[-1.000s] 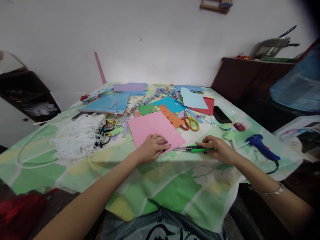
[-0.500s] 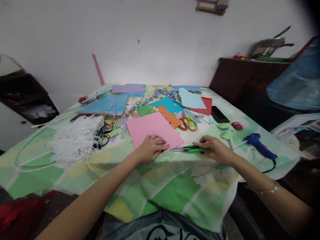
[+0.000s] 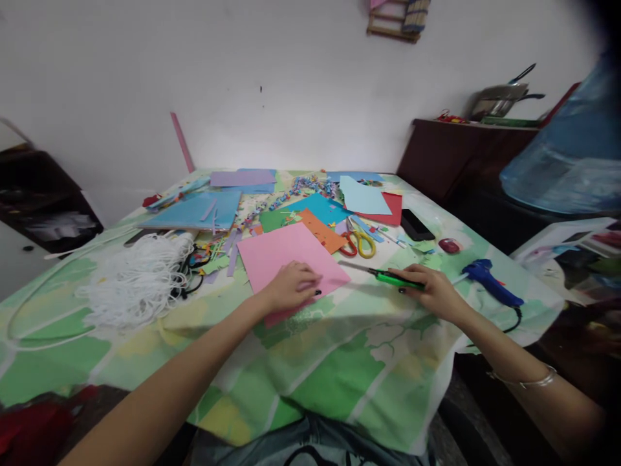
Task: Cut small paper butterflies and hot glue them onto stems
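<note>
A pink sheet of paper lies near the front of the table. On its right front part rests my left hand, palm down, fingers loosely spread over the sheet. My right hand is closed round a green and black utility knife. The knife's long blade points left, just off the sheet's right corner. Orange paper and blue paper lie partly under or behind the pink sheet. Scissors with red and yellow handles sit behind the knife.
A bundle of white cord is on the left. To the right are a blue glue gun, a black phone and a dark red round object. Light blue paper and paper scraps lie further back on the patterned tablecloth.
My right hand has lifted the utility knife and moved it right, so the blade is away from the pink sheet's edge. My left hand stays on the sheet. The view has shifted slightly.
</note>
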The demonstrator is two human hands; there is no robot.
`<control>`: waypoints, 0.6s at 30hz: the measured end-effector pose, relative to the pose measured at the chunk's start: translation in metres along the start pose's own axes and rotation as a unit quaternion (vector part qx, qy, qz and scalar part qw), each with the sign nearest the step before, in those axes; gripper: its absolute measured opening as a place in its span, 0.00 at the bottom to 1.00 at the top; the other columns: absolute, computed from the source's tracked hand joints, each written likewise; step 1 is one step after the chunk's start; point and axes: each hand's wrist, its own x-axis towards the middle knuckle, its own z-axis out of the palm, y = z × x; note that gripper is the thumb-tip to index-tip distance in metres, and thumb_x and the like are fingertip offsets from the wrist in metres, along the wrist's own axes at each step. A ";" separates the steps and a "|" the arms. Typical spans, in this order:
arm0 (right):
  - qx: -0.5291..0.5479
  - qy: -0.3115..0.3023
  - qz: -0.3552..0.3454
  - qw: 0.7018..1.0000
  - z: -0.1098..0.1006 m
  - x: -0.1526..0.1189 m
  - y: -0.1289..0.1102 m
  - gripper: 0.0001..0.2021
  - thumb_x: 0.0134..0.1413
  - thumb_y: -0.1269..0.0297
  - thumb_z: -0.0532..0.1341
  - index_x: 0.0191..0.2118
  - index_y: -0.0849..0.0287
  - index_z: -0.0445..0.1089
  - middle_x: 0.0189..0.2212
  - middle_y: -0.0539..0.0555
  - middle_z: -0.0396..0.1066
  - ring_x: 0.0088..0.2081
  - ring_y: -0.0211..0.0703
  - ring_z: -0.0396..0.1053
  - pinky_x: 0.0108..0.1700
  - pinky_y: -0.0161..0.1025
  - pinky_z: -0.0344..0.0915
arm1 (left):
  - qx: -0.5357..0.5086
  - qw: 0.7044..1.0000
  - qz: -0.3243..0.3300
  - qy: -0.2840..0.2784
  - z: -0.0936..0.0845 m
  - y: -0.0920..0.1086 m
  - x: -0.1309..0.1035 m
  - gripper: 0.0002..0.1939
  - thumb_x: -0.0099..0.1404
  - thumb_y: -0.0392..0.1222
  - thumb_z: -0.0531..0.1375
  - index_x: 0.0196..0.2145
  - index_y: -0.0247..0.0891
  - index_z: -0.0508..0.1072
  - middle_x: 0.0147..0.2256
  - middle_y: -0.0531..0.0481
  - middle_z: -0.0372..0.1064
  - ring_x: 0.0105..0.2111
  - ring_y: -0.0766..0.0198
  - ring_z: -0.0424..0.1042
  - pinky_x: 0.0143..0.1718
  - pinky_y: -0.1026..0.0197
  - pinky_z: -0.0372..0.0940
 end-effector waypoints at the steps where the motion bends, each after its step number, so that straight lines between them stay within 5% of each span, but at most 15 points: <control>1: -0.018 0.017 0.023 0.999 0.001 -0.001 0.001 0.21 0.53 0.67 0.57 0.54 0.57 0.70 0.39 0.58 0.73 0.38 0.46 0.71 0.40 0.39 0.65 | -0.015 0.999 -0.038 -0.011 -0.001 0.006 0.008 0.20 0.60 0.45 0.59 0.50 0.36 0.70 0.45 0.41 0.70 0.46 0.55 0.67 0.48 0.54 0.58; 4: -0.089 0.032 0.087 0.992 0.005 -0.002 0.000 0.21 0.52 0.66 0.58 0.53 0.61 0.71 0.35 0.58 0.74 0.36 0.48 0.71 0.38 0.39 0.65 | -0.041 0.992 -0.103 -0.052 0.002 0.025 0.032 0.31 0.53 0.40 0.64 0.54 0.32 0.63 0.44 0.40 0.70 0.42 0.55 0.70 0.40 0.59 0.63; 9: -0.145 0.028 0.128 0.981 0.013 -0.006 -0.002 0.21 0.50 0.67 0.60 0.52 0.61 0.71 0.36 0.59 0.74 0.38 0.50 0.71 0.38 0.39 0.64 | -0.036 0.986 -0.119 -0.107 0.008 0.036 0.053 0.24 0.47 0.30 0.63 0.44 0.34 0.68 0.32 0.48 0.72 0.30 0.61 0.70 0.25 0.65 0.60; 13: -0.149 0.039 0.142 0.978 0.018 -0.009 -0.001 0.20 0.50 0.67 0.59 0.51 0.62 0.72 0.38 0.61 0.73 0.39 0.52 0.71 0.37 0.39 0.64 | -0.025 0.988 -0.109 -0.108 0.008 0.034 0.057 0.15 0.47 0.34 0.64 0.35 0.36 0.71 0.36 0.46 0.70 0.34 0.60 0.70 0.30 0.65 0.62; 18: -0.141 0.052 0.138 0.979 0.022 -0.009 -0.003 0.20 0.51 0.69 0.58 0.50 0.62 0.72 0.37 0.61 0.73 0.41 0.52 0.70 0.40 0.40 0.64 | -0.007 0.994 -0.088 -0.066 0.015 0.035 0.067 0.21 0.54 0.37 0.61 0.47 0.34 0.68 0.47 0.37 0.64 0.45 0.51 0.66 0.41 0.56 0.62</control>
